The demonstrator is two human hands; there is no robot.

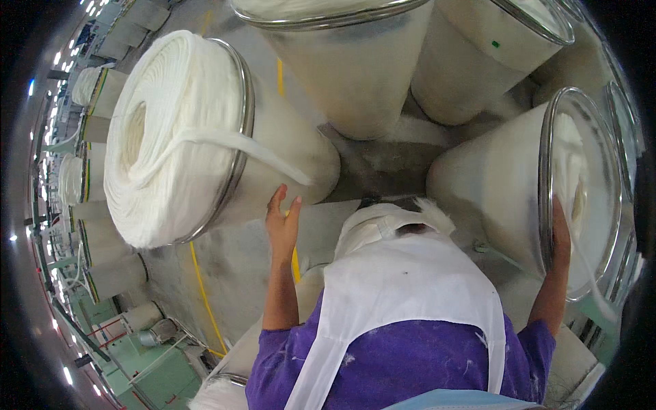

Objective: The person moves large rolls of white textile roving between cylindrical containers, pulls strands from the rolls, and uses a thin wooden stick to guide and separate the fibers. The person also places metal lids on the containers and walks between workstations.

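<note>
My left hand [281, 229] is raised with thumb and fingers apart, holding nothing. Just above its fingertips hangs the loose end of a thick white fibre sliver [236, 142]. That strand trails over the rim of a full can, where coiled white sliver [171, 116] bulges above the metal ring. On the right, my right hand [562, 229] is at the metal rim [547, 157] of another can [495, 171], beside the white sliver [568, 154] inside it. Its fingers are mostly hidden, so their grip does not show. A thin strand [589, 270] hangs out over that can's edge.
Large pale cans [342, 68] with metal rims stand ahead, close together. Yellow lines [198, 287] mark the grey floor [232, 273]. Green machinery [154, 372] and more sliver-filled cans [102, 178] are at the left. Another can's fibre [219, 396] shows at the lower left.
</note>
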